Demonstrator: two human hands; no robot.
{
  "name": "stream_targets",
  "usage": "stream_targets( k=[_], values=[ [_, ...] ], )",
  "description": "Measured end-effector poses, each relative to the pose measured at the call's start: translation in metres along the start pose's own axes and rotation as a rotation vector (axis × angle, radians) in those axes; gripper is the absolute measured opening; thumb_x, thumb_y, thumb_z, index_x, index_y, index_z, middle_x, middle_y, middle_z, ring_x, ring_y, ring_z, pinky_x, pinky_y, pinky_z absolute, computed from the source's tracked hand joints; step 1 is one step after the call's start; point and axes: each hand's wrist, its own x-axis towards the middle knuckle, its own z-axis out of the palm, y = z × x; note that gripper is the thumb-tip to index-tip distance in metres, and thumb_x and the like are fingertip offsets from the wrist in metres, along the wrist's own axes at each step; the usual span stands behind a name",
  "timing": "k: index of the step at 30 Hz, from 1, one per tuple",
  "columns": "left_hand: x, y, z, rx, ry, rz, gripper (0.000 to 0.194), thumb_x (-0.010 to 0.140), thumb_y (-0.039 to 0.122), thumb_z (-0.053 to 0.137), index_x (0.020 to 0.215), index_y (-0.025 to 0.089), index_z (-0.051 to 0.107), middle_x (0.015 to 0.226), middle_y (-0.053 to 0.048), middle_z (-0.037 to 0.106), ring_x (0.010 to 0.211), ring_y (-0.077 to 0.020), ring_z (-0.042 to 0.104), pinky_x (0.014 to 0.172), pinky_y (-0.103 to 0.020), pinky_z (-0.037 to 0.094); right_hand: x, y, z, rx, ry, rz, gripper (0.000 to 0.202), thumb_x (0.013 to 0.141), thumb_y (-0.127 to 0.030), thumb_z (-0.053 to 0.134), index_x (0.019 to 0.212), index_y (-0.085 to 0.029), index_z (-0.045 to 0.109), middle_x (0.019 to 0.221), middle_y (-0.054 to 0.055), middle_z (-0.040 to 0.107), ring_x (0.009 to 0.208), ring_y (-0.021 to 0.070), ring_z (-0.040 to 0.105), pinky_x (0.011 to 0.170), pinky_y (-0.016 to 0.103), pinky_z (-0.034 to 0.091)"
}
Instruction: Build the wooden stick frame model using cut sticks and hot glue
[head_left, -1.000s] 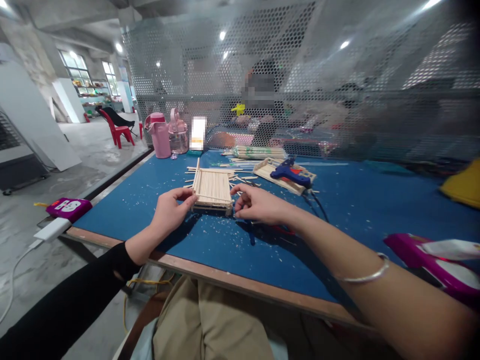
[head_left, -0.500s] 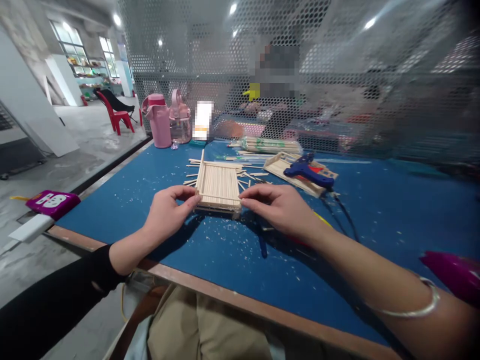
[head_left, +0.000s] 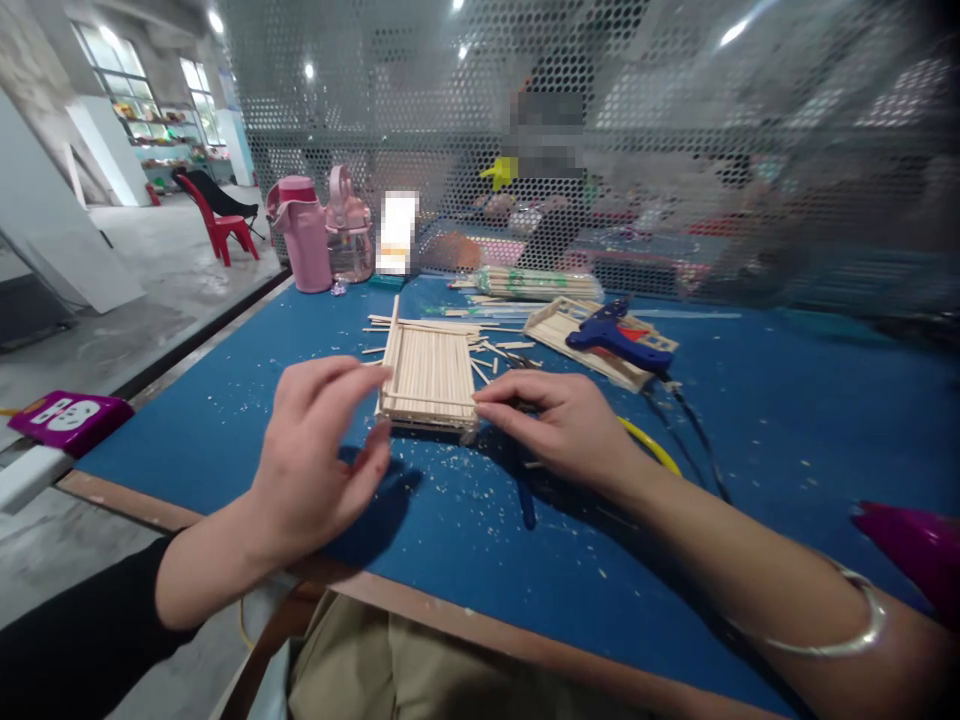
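Stick panel against right grip

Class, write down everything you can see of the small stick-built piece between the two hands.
The stick-built piece looks like pale, bare wood. Thin sticks lie side by side as a flat, roughly square panel. A left edge stick juts past the far corner; a near edge stick runs crosswise. More sticks show beneath the near side, over the blue tabletop. The right hand pinches the near edge stick's right end; the left hand is open beside it, contact unclear.
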Motion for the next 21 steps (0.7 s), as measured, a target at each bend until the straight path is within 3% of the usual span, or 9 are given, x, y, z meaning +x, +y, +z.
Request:
stream_targets(
  k=[3,8,21],
  values=[
    [0.021,0.014,0.007,0.138,-0.18,0.28,0.014,0.08,0.018,0.055,0.09,0.023,0.063,0.093,-0.003,0.065,0.092,-0.0206,0.056,0.094,-0.045,0.036,0.001,-0.001,0.001,-0.011,0.001,-0.007,0.011,0.075,-0.026,0.058,0.072,-0.021,0.067,0.071,0.002,0.069,0.064,0.0137,0.06,0.061,0.026,0.046],
    [0.037,0.016,0.027,0.238,-0.376,0.348,0.018,0.083,0.017,0.05,0.073,0.02,0.065,0.069,0.0,0.067,0.074,-0.0169,0.059,0.1,-0.055,0.024,0.003,0.0,0.0,-0.012,-0.022,-0.038,0.011,0.076,-0.023,0.058,0.073,-0.018,0.067,0.066,0.001,0.068,0.058,0.0115,0.059,0.056,0.023,0.044],
    [0.025,0.008,0.035,0.147,-0.289,0.327,0.02,0.087,0.016,0.045,0.087,0.02,0.065,0.08,-0.001,0.07,0.073,-0.0165,0.062,0.096,-0.049,0.031,-0.001,-0.003,0.001,-0.024,-0.001,-0.12,0.009,0.077,-0.02,0.059,0.076,-0.021,0.068,0.069,0.0,0.07,0.06,0.0108,0.063,0.057,0.021,0.048]
  ],
)
